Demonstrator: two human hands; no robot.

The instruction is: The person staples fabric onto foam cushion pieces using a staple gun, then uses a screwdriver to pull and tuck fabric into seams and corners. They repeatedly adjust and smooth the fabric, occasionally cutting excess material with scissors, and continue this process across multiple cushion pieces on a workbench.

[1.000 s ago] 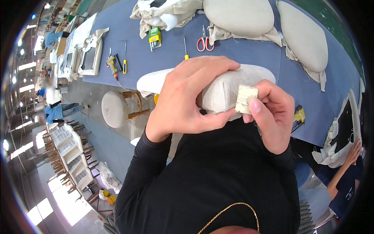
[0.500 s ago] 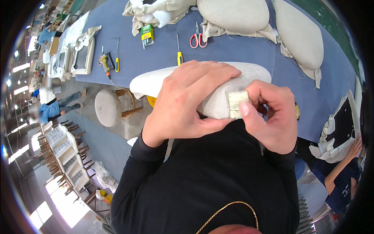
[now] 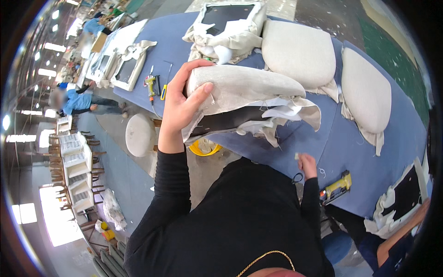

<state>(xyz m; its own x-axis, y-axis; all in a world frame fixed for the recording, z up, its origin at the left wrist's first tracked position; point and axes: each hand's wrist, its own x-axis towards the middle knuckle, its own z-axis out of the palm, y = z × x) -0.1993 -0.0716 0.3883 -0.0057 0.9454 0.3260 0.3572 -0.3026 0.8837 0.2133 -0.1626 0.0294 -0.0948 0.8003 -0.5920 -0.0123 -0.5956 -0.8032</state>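
My left hand (image 3: 182,99) grips one end of a beige fabric-covered seat cushion (image 3: 244,85), thumb on the near face and fingers over the top. The cushion is tilted up on edge above the blue table, so its dark underside and loose, frayed cloth edges show. Lower and to the right, my right hand (image 3: 308,165) is closed, apart from the cushion. A small pale piece (image 3: 296,156) sticks out at its fingertips; its kind is too small to make out. Close to that hand lies a yellow staple gun (image 3: 336,187).
Padded seats (image 3: 300,53) and a part-covered frame (image 3: 228,21) lie along the table's far side. Another nail gun (image 3: 151,87) and a screwdriver (image 3: 164,91) are at left. A round stool (image 3: 140,135) and a yellow bucket (image 3: 203,148) stand below. A co-worker's arm (image 3: 401,233) reaches in at right.
My right hand has left the pale patch at the cushion's end and moved down over the table. My left hand has raised and turned the cushion, baring its underside. The view has shifted.
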